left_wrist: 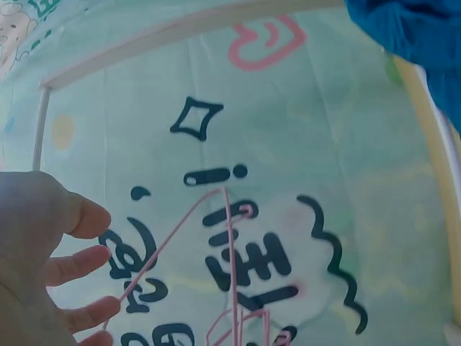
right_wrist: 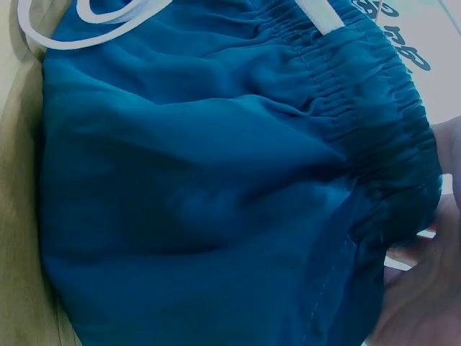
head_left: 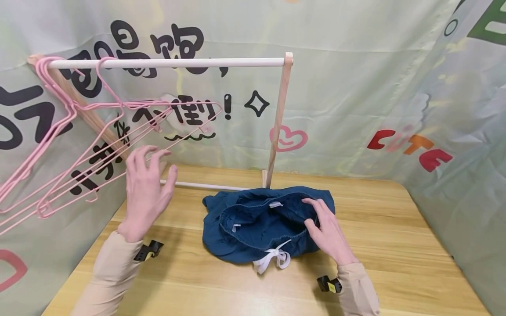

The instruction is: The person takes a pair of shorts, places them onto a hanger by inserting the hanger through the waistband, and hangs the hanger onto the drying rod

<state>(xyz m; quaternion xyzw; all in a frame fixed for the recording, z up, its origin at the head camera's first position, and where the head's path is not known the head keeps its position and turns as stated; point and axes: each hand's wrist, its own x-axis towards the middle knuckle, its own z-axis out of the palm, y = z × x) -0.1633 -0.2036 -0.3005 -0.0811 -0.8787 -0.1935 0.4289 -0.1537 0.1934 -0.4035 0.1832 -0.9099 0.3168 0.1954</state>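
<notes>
In the head view a pair of dark blue shorts (head_left: 245, 219) lies on the wooden table, its elastic waist opening facing up and a white drawstring (head_left: 272, 256) tied in a bow at the front. My right hand (head_left: 326, 228) is at the right end of the waistband (right_wrist: 400, 144), thumb and forefinger apart over the opening; some of its fingers are hidden. Raised at the left, my left hand (head_left: 146, 186) has spread, loosely bent fingers and holds nothing. It is close to several pink hangers (head_left: 122, 105); in the left wrist view a hanger (left_wrist: 229, 245) passes beyond the fingertips.
The hangers hang from the white rail (head_left: 174, 62) of a wooden rack with an upright post (head_left: 278, 118) behind the shorts. A lower white bar (head_left: 205, 186) runs near the table's back. Printed cloth (head_left: 348, 87) surrounds the wooden table (head_left: 379, 245).
</notes>
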